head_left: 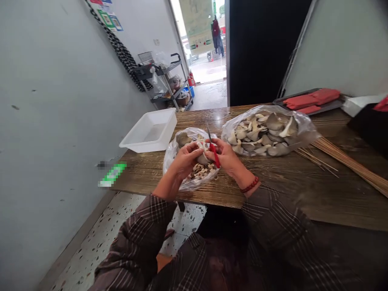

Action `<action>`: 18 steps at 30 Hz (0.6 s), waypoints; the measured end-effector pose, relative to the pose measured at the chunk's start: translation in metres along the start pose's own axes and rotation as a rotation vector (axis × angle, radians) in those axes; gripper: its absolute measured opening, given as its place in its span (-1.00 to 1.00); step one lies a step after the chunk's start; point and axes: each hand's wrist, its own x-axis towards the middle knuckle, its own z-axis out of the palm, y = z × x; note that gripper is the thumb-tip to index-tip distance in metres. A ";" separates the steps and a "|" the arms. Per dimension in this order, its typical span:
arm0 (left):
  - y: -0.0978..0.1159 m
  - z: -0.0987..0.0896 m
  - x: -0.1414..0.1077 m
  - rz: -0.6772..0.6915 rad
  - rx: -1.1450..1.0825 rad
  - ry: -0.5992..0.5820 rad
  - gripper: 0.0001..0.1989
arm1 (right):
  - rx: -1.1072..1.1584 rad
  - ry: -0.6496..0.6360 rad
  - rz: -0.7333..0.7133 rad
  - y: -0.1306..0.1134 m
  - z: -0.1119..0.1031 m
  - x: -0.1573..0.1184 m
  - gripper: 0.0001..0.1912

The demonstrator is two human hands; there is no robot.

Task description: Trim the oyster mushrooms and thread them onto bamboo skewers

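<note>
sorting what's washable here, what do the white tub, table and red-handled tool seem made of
White tub: probably plastic, smooth and fairly matte, judging by its even, moulded-looking walls.
Table: wood or a wood-look surface, lightly glossy; grain streaks and a pale reflection near the far edge show.
Red-handled tool: handle likely plastic, evenly coloured; blade probably metal, thin and grey, though small in view.

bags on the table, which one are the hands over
The left bag, beside the tub, with small pieces in it; the right bag lies beyond the right hand, and holds large mushrooms.
</note>
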 end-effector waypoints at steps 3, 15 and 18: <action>0.010 -0.003 0.014 -0.021 0.031 -0.019 -0.70 | -0.102 0.042 -0.062 0.003 -0.003 0.007 -0.39; 0.004 0.079 0.105 0.239 0.352 -0.012 -0.81 | -0.334 0.947 -0.685 -0.055 -0.064 0.002 -0.58; -0.016 0.086 0.136 0.195 0.333 0.021 -0.82 | -0.380 1.003 -0.652 -0.052 -0.087 0.009 -0.54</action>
